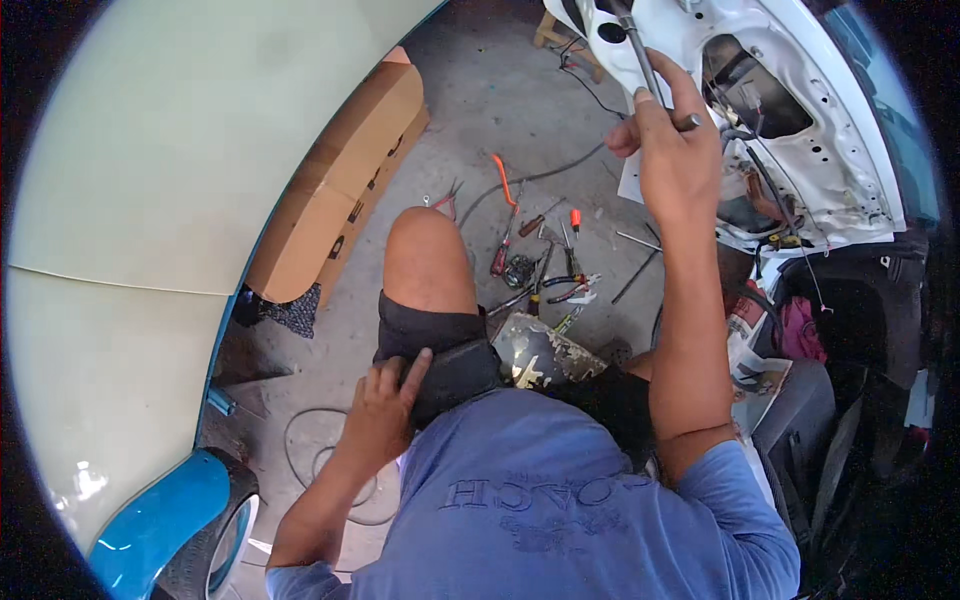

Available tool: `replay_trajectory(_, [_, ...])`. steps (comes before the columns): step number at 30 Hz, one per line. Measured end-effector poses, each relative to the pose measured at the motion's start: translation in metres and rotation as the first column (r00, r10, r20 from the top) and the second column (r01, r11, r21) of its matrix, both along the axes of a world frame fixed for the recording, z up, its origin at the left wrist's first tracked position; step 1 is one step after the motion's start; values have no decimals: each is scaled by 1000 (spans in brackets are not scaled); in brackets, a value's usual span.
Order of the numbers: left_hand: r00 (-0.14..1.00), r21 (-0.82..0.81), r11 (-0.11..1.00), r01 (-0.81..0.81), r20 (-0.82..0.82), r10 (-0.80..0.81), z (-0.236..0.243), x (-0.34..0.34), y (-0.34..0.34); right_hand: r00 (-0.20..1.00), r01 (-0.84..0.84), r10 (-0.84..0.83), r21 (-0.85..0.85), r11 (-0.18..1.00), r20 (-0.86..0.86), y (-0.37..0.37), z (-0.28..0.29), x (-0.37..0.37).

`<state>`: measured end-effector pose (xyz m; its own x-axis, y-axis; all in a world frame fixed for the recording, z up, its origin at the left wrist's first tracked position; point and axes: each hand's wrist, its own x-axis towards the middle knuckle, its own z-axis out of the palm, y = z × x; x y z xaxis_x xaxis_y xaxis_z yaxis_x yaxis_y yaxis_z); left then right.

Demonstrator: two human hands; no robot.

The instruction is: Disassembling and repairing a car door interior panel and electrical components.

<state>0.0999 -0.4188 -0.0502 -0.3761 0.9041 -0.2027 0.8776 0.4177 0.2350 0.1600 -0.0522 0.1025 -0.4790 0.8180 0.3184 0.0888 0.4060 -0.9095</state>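
Note:
My right hand [678, 150] is closed around a metal socket wrench [638, 45]. The tool's shaft runs up to the white car door [840, 150], and a short bar end sticks out beside my fingers. Its far tip is cut off by the top of the view. The door's inner side is bare metal with cut-outs and hanging cables. My left hand [385, 400] lies on my left thigh, fingers stretched over the black shorts [430, 325], touching a dark rectangular bulge [460, 375] there.
Pliers [572, 290], a hammer, an orange-handled screwdriver [576, 218] and several other tools lie on the concrete floor. A long cardboard box [335, 190] stands at the left beside a pale car panel [150, 130]. A cable [545, 175] crosses the floor; a dark seat [800, 410] is at the right.

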Motion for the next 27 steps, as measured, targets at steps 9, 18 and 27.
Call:
replay_trajectory(9, [575,304,781,-546,814,85,-6,-38,-14,998,-23,28,-85,996,57,1,7,5])
replay_trajectory(18, [776,683,465,-564,630,16,8,-36,171,999,-33,34,-45,998,26,1,2,2])
replay_trajectory(27, [960,969,-22,-245,246,135,47,-83,361,998,39,-41,-39,998,-57,-3,6,-21])
